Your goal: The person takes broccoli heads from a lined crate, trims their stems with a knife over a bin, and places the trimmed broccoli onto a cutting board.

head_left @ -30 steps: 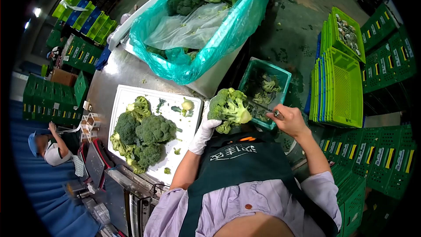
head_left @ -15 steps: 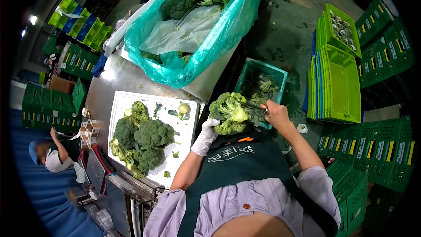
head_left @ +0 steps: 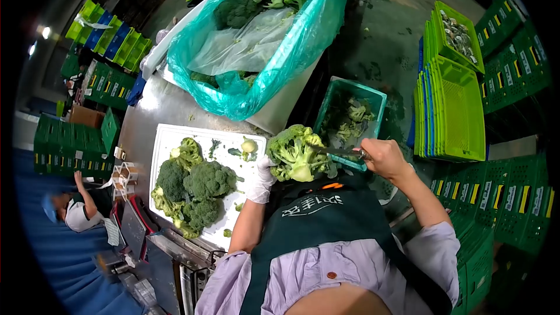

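My left hand (head_left: 261,182), in a white glove, grips a head of broccoli (head_left: 297,154) from its left side, with the pale cut stem facing up toward me. Bare and closed, my right hand (head_left: 385,158) holds a knife (head_left: 338,151) by the handle. The blade points left, and its tip reaches the broccoli's right side. Below the knife stands a teal crate (head_left: 380,108) with broccoli trimmings (head_left: 357,114) in it. To the left, several broccoli heads (head_left: 201,184) lie on a white board (head_left: 169,134) beside a cut stem piece (head_left: 249,146).
A box lined with a teal plastic bag (head_left: 256,96) holds more broccoli on the metal table (head_left: 157,102). Lime-green crates (head_left: 458,111) are stacked at the right, near dark green crates (head_left: 513,198). Another person (head_left: 84,210) is at the far left.
My right hand has drawn the knife to the right, showing more of its blade. My left hand and the broccoli have shifted slightly left.
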`<state>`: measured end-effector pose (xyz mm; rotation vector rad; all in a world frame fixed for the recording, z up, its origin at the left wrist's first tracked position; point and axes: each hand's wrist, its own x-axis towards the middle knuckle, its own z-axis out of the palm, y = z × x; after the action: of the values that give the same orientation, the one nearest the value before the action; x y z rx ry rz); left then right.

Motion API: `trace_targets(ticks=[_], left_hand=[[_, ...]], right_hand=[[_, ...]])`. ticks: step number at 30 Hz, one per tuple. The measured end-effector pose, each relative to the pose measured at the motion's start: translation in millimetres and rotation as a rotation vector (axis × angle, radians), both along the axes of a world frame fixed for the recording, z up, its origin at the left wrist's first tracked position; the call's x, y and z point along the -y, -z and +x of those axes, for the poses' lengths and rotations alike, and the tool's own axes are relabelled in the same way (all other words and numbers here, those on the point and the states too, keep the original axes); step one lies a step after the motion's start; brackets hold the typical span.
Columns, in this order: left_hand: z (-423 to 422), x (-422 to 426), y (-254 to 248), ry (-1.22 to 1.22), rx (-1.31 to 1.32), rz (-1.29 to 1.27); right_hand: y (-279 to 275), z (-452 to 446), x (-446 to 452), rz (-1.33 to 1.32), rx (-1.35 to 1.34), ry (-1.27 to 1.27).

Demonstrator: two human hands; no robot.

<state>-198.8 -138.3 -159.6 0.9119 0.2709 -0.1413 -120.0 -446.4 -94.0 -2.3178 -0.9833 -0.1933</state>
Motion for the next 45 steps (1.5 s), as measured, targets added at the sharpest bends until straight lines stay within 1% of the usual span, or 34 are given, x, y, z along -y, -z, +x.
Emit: trace_targets(ticks=[2,6,8,9,11,12,14,15,16,17,18,19,21,22,24,26,27,28,29,30,32,34,35,36,38,39,40,41,42,43,44,45], left_hand=[[4.3,5.8,-14.5,0.058,0.038,0.079],[10.0,17.7,-58.4,0.149,0.095,0.237],[10.3,24.0,-73.9,0.173,0.100,0.309],[9.1,25.4,-75.1,0.151,0.074,0.321],[12.3,14.4,-33.4,0.146,0.028,0.307],[14.2,13.5,-30.7,0.146,0.028,0.306],[17.7,12.4,-29.5,0.319,0.213,0.235],[14.9,14.7,-32.3,0.335,0.230,0.232],[14.1,16.0,-28.0,0.336,0.233,0.232],[16.2,17.0,-20.3,0.279,0.300,0.235],[16.1,18.8,-20.0,0.219,0.357,0.239],[15.2,16.9,-19.7,0.192,0.344,0.278],[12.4,14.6,-19.1,0.209,0.326,0.239],[12.1,16.2,-18.2,0.202,0.335,0.205],[11.8,21.4,-23.0,0.222,0.321,0.171],[12.9,25.3,-25.9,0.246,0.308,0.136],[13.7,27.6,-25.9,0.274,0.299,0.133],[14.6,30.4,-25.4,0.302,0.290,0.130],[14.2,32.1,-17.7,0.318,0.277,0.112],[13.1,37.1,-30.9,0.350,0.214,0.133],[10.2,37.5,-20.7,0.402,0.171,0.031],[9.5,38.6,-24.2,0.366,0.091,0.099],[9.0,39.1,-15.9,0.345,0.138,0.062],[9.7,39.4,-7.5,0.325,0.188,0.028],[8.1,39.8,-6.8,0.277,0.208,0.018],[5.4,39.6,-6.8,0.228,0.225,0.007],[3.5,39.3,-13.5,0.169,0.158,0.090],[2.8,36.8,-11.8,0.133,0.101,0.098],[1.1,34.7,-9.6,0.097,0.039,0.104],[2.6,35.9,-12.4,0.061,-0.014,0.018],[3.0,38.3,-16.5,-0.018,-0.001,-0.001],[4.1,40.9,-19.8,-0.050,-0.060,0.005]], right_hand=[[-5.6,2.8,1.6,-0.072,0.029,-0.074],[-9.0,3.2,4.3,-0.162,0.030,-0.067],[-4.9,2.8,3.4,-0.224,0.005,0.002],[-1.0,3.8,2.1,-0.224,0.006,0.000],[10.8,6.6,-0.5,-0.293,0.016,0.066],[15.9,9.7,-0.6,-0.293,0.017,0.066],[31.3,21.9,3.3,-0.662,-0.054,0.196],[59.2,32.0,15.4,-0.633,-0.101,0.307],[61.6,36.0,22.1,-0.663,-0.127,0.343],[62.1,35.8,27.0,-0.590,-0.206,0.359],[50.9,30.1,25.9,-0.517,-0.292,0.367],[47.3,24.8,23.6,-0.520,-0.301,0.355],[40.0,18.3,18.1,-0.283,-0.344,0.330],[31.0,14.5,12.8,-0.282,-0.344,0.332],[10.7,2.6,-5.5,0.146,-0.521,0.171],[-1.7,-4.3,-25.2,0.330,-0.440,0.066],[4.8,-4.8,-34.4,0.408,-0.367,0.004],[-2.7,-6.2,-42.5,0.442,-0.287,-0.043],[-8.0,-5.7,-48.6,0.407,-0.229,-0.067],[-11.1,-4.6,-54.0,0.373,-0.174,-0.092],[-0.6,1.0,-60.7,0.374,-0.161,-0.108],[11.8,11.2,-63.6,0.484,-0.185,-0.155],[15.5,13.8,-62.3,0.487,-0.288,-0.111],[21.6,15.5,-62.6,0.500,-0.463,0.060],[66.4,37.5,-49.7,0.279,-0.363,0.284],[85.9,40.1,-37.8,0.135,-0.344,0.345],[97.1,42.5,-27.1,-0.008,-0.317,0.399],[96.3,38.3,-19.9,-0.016,-0.348,0.385],[90.1,33.8,-20.8,0.034,-0.370,0.386],[85.5,29.0,-23.3,0.138,-0.449,0.385],[80.5,24.0,-25.9,0.242,-0.529,0.386],[73.6,19.8,-28.4,0.287,-0.660,0.340]])
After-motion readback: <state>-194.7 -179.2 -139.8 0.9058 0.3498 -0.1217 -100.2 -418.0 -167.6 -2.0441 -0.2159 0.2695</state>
